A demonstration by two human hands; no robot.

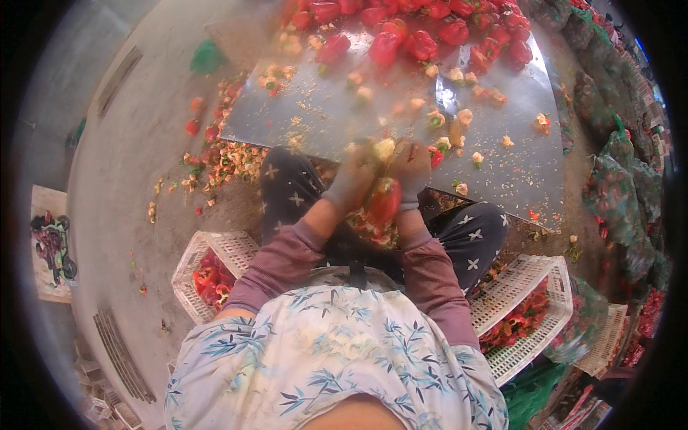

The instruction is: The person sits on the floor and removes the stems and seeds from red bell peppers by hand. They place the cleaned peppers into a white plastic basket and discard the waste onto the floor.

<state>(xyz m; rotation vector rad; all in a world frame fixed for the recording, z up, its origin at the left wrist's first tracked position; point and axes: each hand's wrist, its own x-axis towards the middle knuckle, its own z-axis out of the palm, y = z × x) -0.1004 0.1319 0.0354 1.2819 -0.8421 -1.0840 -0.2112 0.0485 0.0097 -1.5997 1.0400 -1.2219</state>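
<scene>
Both of my hands are gloved and close together over my lap, at the near edge of a metal tabletop [322, 118]. A red bell pepper [384, 201] lies between my wrists, below my left hand [352, 174] and my right hand [409, 166]. At my fingertips is a pale pepper core [384, 149] with seeds; haze on the lens hides which hand grips it. More cut-out cores [465, 117] and loose seeds are scattered over the metal. Whole red peppers [422, 45] are heaped at its far side.
White plastic crates with red pepper pieces stand at my left [236, 252] and right [518, 301]. A pile of cores [236, 158] lies on the floor left of the tabletop. Filled green mesh sacks [618, 188] line the right side. A parked motorcycle [55, 250] is far left.
</scene>
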